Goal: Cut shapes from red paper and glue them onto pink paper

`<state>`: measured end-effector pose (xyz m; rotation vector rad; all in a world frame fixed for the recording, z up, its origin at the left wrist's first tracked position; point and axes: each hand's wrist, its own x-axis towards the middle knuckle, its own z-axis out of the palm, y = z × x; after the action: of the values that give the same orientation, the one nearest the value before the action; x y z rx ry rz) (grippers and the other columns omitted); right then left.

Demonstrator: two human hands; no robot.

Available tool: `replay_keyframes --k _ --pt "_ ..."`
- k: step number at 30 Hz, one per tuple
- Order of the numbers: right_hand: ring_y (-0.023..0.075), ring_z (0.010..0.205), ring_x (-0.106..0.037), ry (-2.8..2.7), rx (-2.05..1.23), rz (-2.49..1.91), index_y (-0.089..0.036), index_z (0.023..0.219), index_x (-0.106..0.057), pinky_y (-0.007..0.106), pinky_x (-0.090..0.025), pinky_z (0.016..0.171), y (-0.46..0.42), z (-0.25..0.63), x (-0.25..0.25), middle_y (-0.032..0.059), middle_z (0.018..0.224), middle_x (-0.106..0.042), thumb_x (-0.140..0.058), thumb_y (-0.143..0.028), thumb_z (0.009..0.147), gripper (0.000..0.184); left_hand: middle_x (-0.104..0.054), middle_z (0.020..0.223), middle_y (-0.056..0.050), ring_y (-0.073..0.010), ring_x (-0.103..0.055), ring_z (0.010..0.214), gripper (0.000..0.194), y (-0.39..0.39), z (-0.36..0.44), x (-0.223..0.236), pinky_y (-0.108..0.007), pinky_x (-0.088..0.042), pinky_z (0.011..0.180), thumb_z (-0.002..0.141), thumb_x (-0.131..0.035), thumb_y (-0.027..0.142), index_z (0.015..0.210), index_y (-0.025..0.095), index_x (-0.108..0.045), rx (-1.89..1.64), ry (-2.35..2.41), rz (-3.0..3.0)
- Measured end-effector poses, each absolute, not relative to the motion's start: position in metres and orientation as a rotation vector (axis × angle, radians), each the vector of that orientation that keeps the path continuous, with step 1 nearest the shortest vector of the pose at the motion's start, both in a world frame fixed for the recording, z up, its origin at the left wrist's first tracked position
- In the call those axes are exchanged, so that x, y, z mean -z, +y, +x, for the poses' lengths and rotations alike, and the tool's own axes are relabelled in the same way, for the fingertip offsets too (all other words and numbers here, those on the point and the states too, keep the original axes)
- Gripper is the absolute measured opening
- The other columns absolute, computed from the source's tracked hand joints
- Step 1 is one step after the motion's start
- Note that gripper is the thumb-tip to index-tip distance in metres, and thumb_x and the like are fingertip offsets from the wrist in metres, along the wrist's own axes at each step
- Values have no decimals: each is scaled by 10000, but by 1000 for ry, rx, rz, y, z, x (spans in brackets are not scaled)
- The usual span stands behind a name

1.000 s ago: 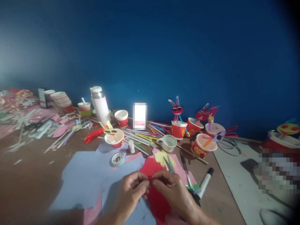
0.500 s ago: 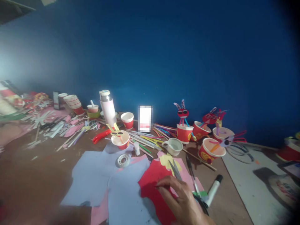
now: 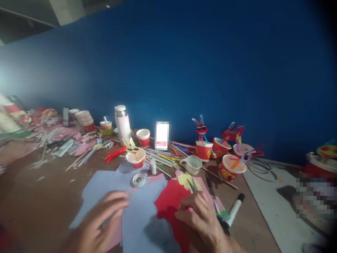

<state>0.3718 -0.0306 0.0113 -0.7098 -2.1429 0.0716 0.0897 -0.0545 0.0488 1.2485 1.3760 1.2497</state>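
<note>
My left hand [image 3: 105,216] hovers above the blue-grey paper [image 3: 142,225], fingers loosely bent and the thumb just below them, with nothing visible between. Over the red paper [image 3: 168,203] is my right hand [image 3: 200,218], its fingers curled and thumb drawn in to them. Whatever it may pinch is too small or hidden to make out. Scissors [image 3: 194,184] show their blades just beyond its knuckles, on a yellow paper scrap [image 3: 184,180]. A white tape roll [image 3: 138,180] lies on the sheets beyond my left hand.
A marker [image 3: 236,210] and a pen [image 3: 212,191] lie at right. Along the blue wall stand a thermos [image 3: 123,126], a white cup [image 3: 193,165] and paper cups [image 3: 204,151] with pipe-cleaner figures. Sticks [image 3: 160,158] and a red-handled tool [image 3: 116,154] lie behind the paper.
My left hand has come into view from the lower left. My right hand stays over the red paper, its fingers curled further in. The view has shifted slightly.
</note>
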Motion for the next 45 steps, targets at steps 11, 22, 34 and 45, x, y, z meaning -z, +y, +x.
replay_keyframes --k 11,22,34,45 --pt "154 749 -570 -1667 -511 -962 -213 839 -630 286 -434 696 -21 363 -7 7 756 -625 -569 -71 817 156 -618 762 -53 -194 -577 721 149 -7 196 -12 -231 -456 665 824 -575 282 753 190 -668 -1005 998 1683" --pt "163 753 -601 -1844 -479 -1124 -196 876 -684 290 -407 720 -18 362 15 22 793 -679 -603 -125 812 125 -603 693 -11 -158 -571 654 168 5 188 27 -194 -459 625 847 -514 317 752 189 -568 -850 1105 1949" --pt "168 828 -595 -1944 -499 -1186 -260 1054 -626 299 -377 766 -14 363 16 6 915 -697 -452 -152 918 246 -639 681 -28 -175 -593 647 180 1 193 16 -180 -456 634 827 -551 325 731 194 -628 -902 1135 1850" --pt "108 635 -529 -1886 -785 -1241 -161 736 -645 207 -377 609 -16 366 7 0 724 -654 -430 -153 911 278 -634 657 -28 -162 -559 608 210 5 194 21 -177 -451 564 812 -555 353 729 179 -638 -834 1108 1704"
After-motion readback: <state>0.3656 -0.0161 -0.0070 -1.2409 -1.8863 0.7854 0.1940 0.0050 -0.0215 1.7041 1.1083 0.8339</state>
